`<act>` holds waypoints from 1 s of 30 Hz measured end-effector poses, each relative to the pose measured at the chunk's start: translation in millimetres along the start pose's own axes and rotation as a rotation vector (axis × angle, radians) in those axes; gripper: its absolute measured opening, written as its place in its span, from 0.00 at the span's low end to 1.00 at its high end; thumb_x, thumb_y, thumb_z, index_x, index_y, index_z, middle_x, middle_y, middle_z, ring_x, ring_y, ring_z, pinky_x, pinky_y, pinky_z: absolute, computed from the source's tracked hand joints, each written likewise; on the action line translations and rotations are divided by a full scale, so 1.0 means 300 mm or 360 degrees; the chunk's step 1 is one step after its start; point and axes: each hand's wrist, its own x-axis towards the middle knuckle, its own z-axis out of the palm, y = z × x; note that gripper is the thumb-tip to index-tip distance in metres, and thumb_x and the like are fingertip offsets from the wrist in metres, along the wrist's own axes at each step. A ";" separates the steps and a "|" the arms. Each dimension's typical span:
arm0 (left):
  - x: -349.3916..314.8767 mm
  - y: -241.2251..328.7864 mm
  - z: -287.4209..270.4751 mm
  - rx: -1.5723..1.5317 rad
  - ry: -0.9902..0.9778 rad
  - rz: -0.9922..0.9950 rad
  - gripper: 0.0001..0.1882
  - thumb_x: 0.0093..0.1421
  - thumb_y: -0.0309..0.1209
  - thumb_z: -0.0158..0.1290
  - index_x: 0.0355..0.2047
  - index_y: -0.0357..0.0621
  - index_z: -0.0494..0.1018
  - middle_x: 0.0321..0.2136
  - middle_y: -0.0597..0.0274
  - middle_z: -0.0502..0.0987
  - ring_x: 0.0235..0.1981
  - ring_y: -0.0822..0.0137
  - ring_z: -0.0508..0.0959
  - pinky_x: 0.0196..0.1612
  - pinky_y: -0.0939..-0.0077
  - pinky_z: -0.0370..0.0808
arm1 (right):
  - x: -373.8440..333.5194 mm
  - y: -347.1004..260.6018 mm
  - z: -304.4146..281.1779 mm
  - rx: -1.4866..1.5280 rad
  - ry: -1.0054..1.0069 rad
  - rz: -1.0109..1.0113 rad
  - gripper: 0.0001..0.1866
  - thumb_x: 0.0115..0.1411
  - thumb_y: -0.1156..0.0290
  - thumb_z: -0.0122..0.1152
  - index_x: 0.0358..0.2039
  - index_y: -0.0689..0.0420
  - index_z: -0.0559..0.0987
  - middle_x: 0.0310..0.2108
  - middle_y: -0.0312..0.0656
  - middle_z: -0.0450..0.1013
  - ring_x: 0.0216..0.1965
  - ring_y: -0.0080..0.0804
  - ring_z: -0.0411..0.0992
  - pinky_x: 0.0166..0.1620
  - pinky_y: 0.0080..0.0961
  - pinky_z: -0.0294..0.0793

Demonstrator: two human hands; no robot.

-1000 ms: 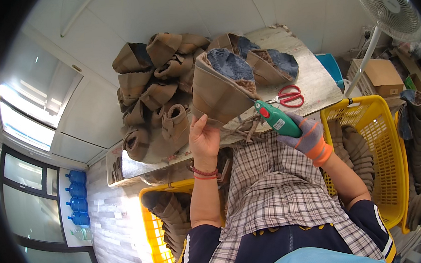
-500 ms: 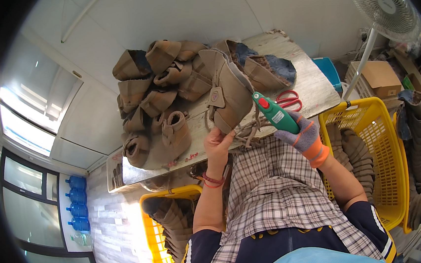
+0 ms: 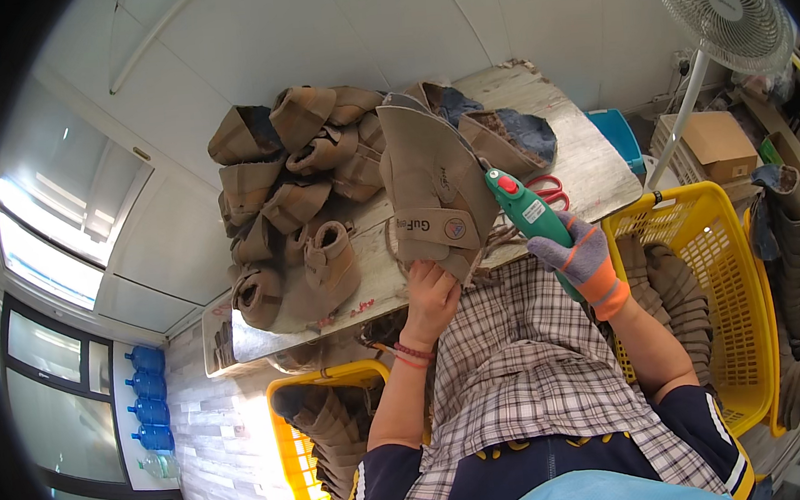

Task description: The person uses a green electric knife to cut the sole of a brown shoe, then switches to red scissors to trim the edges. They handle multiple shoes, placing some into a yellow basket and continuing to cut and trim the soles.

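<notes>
My bare left hand [image 3: 434, 296], with a red bracelet at the wrist, pinches the lower edge of a brown boot upper [image 3: 417, 169] and holds it raised above the table. A strap with a round badge crosses the upper. In a grey and orange glove, my right hand [image 3: 589, 263] is wrapped round a green handheld power cutter [image 3: 524, 210] with a red button. The cutter's tip is at the upper's right edge; whether it touches is too small to tell. Behind the cutter lie red-handled scissors [image 3: 550, 189]. Strips of brown material are partly hidden behind the upper.
More boot uppers [image 3: 293, 202] are piled at the table's left and back. Yellow baskets [image 3: 696, 194] with stacked brown pieces stand right and below left. At the right are a white fan [image 3: 726, 3], a cardboard box [image 3: 713, 143] and a blue bin [image 3: 616, 134].
The boot upper has been turned so that its strap and badge face me more fully. My left hand has moved slightly right and down; the right still holds the cutter, now tilted more upright.
</notes>
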 end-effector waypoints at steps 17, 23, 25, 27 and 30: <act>0.059 -0.194 -0.271 0.0149 0.0493 -0.0024 0.08 0.42 0.17 0.55 0.23 0.36 0.69 0.26 0.50 0.70 0.36 0.45 0.72 0.45 0.52 0.68 | 0.050 -0.003 -0.105 0.0015 0.0290 -0.0112 0.17 0.55 0.67 0.65 0.41 0.63 0.75 0.23 0.32 0.71 0.19 0.16 0.65 0.23 0.14 0.65; 0.537 -0.622 -0.671 0.0373 0.0695 -0.0335 0.10 0.54 0.26 0.55 0.34 0.34 0.69 0.34 0.44 0.72 0.36 0.49 0.73 0.40 0.65 0.69 | 0.010 0.038 -0.151 0.0052 0.0321 -0.0097 0.17 0.55 0.67 0.64 0.41 0.63 0.75 0.23 0.33 0.71 0.18 0.17 0.65 0.22 0.15 0.65; 0.599 -0.775 -0.743 0.0953 0.0846 -0.0150 0.15 0.54 0.29 0.55 0.40 0.33 0.72 0.38 0.46 0.74 0.42 0.49 0.71 0.48 0.63 0.68 | 0.003 0.030 -0.148 -0.0007 0.0345 -0.0063 0.17 0.55 0.67 0.64 0.41 0.63 0.75 0.23 0.33 0.70 0.19 0.17 0.66 0.23 0.15 0.65; 0.606 -0.769 -0.646 0.1179 0.1108 -0.0250 0.16 0.56 0.30 0.54 0.42 0.33 0.72 0.38 0.51 0.76 0.39 0.53 0.74 0.46 0.66 0.71 | -0.016 0.035 -0.164 -0.0079 0.0424 -0.0023 0.16 0.55 0.66 0.63 0.39 0.62 0.74 0.21 0.33 0.69 0.19 0.17 0.65 0.23 0.16 0.64; 0.513 -0.699 -0.268 -0.0705 0.1067 -0.0736 0.09 0.58 0.30 0.53 0.36 0.37 0.73 0.31 0.58 0.77 0.31 0.65 0.75 0.37 0.73 0.73 | -0.020 0.034 -0.197 -0.0096 0.0495 0.0004 0.14 0.56 0.64 0.62 0.36 0.61 0.74 0.19 0.32 0.68 0.18 0.18 0.65 0.23 0.18 0.64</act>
